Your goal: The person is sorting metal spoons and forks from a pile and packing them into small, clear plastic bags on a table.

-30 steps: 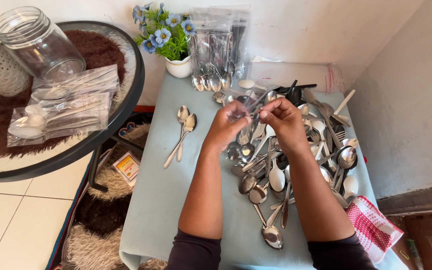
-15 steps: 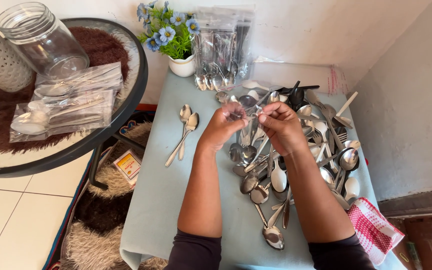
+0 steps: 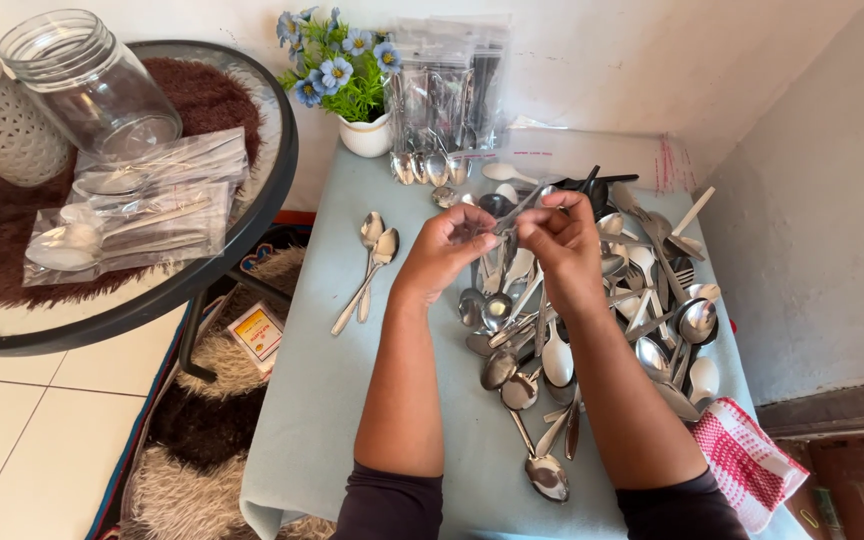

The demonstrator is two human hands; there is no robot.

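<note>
Left hand: your left hand (image 3: 449, 243) hovers above the heap of cutlery, fingers pinched together on one end of a thin metal utensil (image 3: 515, 211).
Right hand: your right hand (image 3: 562, 238) sits just beside the left, fingers closed on the same utensil from the other side; the two hands nearly touch.
Utensil: it bridges the gap between your thumbs, tilted, raised off the heap; what kind of piece it is you cannot tell.
Heap: the heap of cutlery (image 3: 592, 310) lies directly below and to the right of your hands, spoons and forks overlapping, running toward your body.
Two spoons: a pair of spoons (image 3: 369, 263) lies left of the heap, side by side, apart from it.
Open room: the bare pale blue table cloth (image 3: 322, 390) left of the heap gives you free space down to the near edge.
Far edge: beyond the heap stand clear packets of cutlery (image 3: 444, 95) and a white flower pot (image 3: 364, 130) against the wall.
Right edge: a red checked cloth (image 3: 747, 460) hangs at the near right corner by the heap.
Left neighbour: a round glass table (image 3: 252, 235) stands left of the heap, carrying a glass jar (image 3: 87, 85).
</note>
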